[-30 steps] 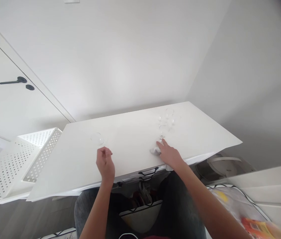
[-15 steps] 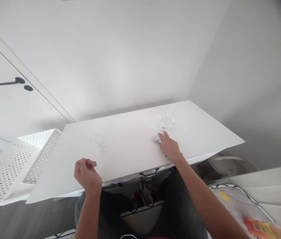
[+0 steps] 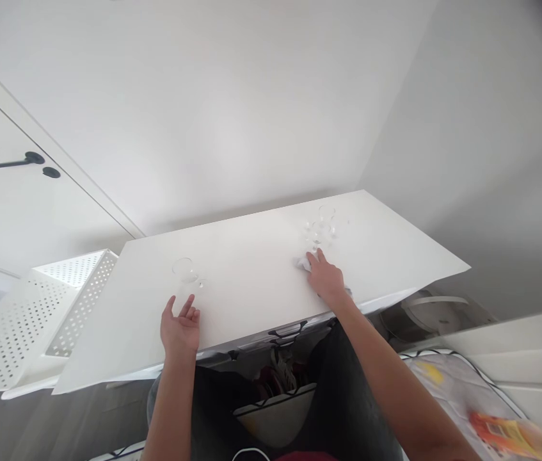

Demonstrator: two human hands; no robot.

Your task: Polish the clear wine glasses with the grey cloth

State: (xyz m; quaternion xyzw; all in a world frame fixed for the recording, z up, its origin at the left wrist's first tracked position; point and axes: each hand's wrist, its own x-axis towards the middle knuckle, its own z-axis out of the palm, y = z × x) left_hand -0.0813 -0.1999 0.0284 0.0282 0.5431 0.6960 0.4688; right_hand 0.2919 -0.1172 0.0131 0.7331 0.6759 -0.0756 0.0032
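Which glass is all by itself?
The glass near the left hand. It stands alone; the other glasses cluster together by the right hand.

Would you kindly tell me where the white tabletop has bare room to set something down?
The table is bare between the lone glass and the cloth, and at its right end. It is crowded by the glasses beyond the right hand.

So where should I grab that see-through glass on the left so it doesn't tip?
Probably by its bowl, coming from the near side. The clear glass stands upright on the white table, just beyond the open left hand. Wrap fingers around the bowl; the lower part is too faint to judge.
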